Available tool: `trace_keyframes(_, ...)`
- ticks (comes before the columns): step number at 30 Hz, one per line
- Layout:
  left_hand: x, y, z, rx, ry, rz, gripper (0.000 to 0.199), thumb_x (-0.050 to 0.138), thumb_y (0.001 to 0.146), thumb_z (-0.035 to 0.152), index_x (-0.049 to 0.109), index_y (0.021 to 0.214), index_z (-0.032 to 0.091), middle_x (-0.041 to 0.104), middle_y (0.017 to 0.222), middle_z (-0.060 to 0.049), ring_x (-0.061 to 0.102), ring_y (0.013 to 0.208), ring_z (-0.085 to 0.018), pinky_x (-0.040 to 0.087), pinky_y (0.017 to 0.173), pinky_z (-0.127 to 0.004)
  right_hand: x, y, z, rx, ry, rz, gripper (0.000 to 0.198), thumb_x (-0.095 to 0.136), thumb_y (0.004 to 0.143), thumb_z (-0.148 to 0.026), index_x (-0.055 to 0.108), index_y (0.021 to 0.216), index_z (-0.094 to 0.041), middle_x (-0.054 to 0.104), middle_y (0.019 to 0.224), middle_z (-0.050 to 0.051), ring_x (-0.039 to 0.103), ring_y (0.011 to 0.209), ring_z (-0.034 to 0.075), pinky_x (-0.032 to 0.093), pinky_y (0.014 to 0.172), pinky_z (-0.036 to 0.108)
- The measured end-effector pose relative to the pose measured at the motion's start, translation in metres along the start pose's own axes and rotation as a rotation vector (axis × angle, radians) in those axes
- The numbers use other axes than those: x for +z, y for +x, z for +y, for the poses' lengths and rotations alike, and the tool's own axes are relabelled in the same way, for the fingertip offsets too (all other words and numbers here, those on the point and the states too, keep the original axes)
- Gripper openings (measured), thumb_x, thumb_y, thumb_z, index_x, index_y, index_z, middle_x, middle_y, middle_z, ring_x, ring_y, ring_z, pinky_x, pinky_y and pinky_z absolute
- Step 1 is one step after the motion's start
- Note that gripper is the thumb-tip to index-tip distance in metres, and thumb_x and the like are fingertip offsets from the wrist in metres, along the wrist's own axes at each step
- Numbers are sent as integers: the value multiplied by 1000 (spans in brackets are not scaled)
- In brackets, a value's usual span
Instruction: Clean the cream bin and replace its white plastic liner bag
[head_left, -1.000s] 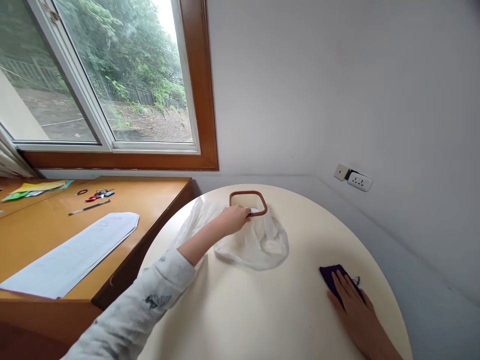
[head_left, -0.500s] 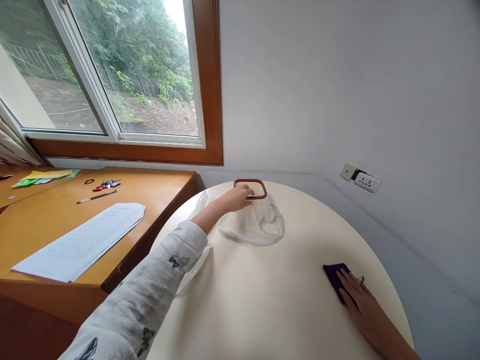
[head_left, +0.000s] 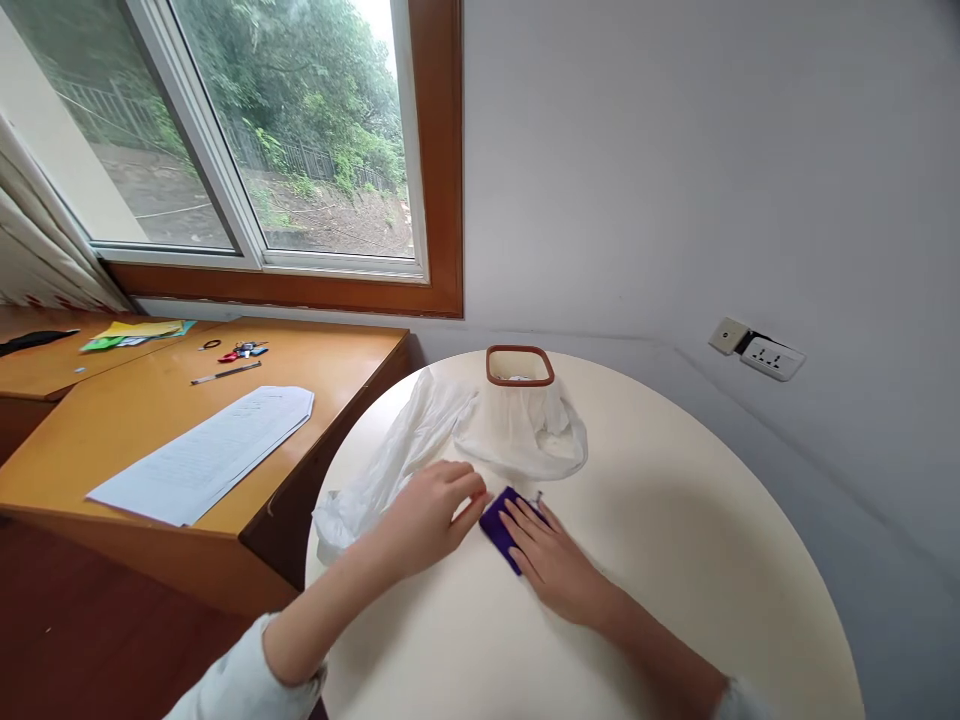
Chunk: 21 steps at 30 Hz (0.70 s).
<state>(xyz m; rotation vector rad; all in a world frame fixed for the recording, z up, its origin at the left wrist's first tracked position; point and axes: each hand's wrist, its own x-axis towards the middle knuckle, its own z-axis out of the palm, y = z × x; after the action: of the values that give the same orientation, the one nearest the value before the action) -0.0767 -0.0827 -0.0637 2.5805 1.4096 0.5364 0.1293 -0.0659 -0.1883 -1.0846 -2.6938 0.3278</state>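
A flat piece of dark purple cloth (head_left: 496, 533) with a small pale bit at its far edge lies on the round cream table (head_left: 480, 650). My right hand (head_left: 553, 560) rests flat over it, fingers stretched out. Just to the left, my left hand (head_left: 431, 515) hovers with loosely bent fingers, the thumb apart from them. Its fingertips come close to the cloth's left corner, and I see nothing held in them. Farther back stands a small bin (head_left: 520, 382) with a brown rim, wrapped in a translucent white plastic bag (head_left: 517, 430). What lies inside the bin is mostly hidden.
More crumpled white plastic (head_left: 397, 460) spreads over the table's left side. An orange-brown desk (head_left: 345, 350) on the left carries papers (head_left: 214, 450), a pen (head_left: 225, 373), keys (head_left: 244, 351) and coloured sheets (head_left: 139, 332). A wall with a socket (head_left: 772, 357) borders the table behind.
My left hand has drawn back from the bin's rim towards me. My right hand has slid left with the purple cloth, from the table's right side to its middle. The view has shifted slightly.
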Motion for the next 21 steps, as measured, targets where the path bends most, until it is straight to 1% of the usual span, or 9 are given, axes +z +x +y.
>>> trace_keyframes(3, 19, -22, -1, -22, -12, -19, 29, 33, 92, 25, 56, 75, 17, 57, 71, -3, 52, 68, -15, 42, 64, -28, 4, 39, -2, -73, 51, -11, 45, 30, 92, -25, 33, 136, -19, 31, 143, 7, 23, 133, 20, 18, 109, 47)
trace_keyframes(5, 33, -32, -4, -26, -2, -19, 29, 33, 91, 24, 54, 71, 17, 55, 68, -2, 50, 65, -14, 42, 63, -28, 7, 57, 2, -131, 84, -19, 46, 34, 88, -20, 36, 135, -20, 33, 142, 6, 25, 133, 20, 17, 109, 45)
trace_keyframes(7, 46, -40, -6, -18, 19, -41, 28, 33, 91, 22, 52, 70, 17, 55, 68, -3, 49, 63, -15, 43, 62, -29, 7, 65, 7, -178, 94, -9, 47, 37, 86, -17, 39, 133, -20, 36, 140, 4, 28, 131, 19, 19, 109, 43)
trace_keyframes(9, 55, -45, -8, 19, 18, -83, 26, 33, 90, 21, 53, 74, 17, 57, 73, -4, 52, 67, -16, 44, 65, -30, 4, 63, 11, -201, 73, 27, 45, 35, 87, -14, 42, 131, -20, 41, 138, 4, 30, 130, 18, 22, 109, 41)
trace_keyframes(12, 62, -51, -9, 136, -17, -139, 21, 35, 90, 23, 55, 96, 17, 59, 100, -9, 55, 93, -20, 44, 84, -36, -5, 39, 16, -184, 12, 90, 42, 29, 90, -15, 45, 128, -19, 43, 136, 4, 30, 130, 17, 23, 109, 41)
trace_keyframes(13, 64, -53, -9, 184, -26, -162, 25, 37, 90, 26, 52, 108, 17, 55, 114, -11, 50, 106, -23, 40, 93, -39, -9, 26, 18, -168, -13, 100, 41, 29, 91, -16, 44, 129, -19, 43, 137, 4, 30, 130, 17, 22, 109, 42)
trace_keyframes(15, 67, -55, -10, 265, -33, -228, 44, 39, 89, 35, 36, 129, 16, 38, 137, -13, 33, 127, -27, 27, 105, -46, -15, -4, 22, -136, -66, 95, 42, 29, 92, -18, 39, 133, -19, 40, 138, 5, 28, 131, 18, 22, 109, 44)
trace_keyframes(18, 74, -56, -11, 330, -54, -318, 66, 38, 88, 45, 11, 141, 17, 15, 148, -13, 12, 136, -30, 12, 109, -52, -18, -53, 27, -88, -143, 35, 48, 31, 92, -24, 25, 140, -19, 28, 144, 6, 19, 134, 22, 21, 108, 47)
trace_keyframes(21, 83, -54, -11, 363, -91, -356, 69, 36, 88, 47, 4, 143, 19, 8, 149, -11, 7, 136, -29, 6, 109, -52, -12, -91, 27, -37, -175, -45, 61, 35, 91, -38, 10, 143, -18, 16, 148, 8, 12, 136, 27, 19, 108, 50)
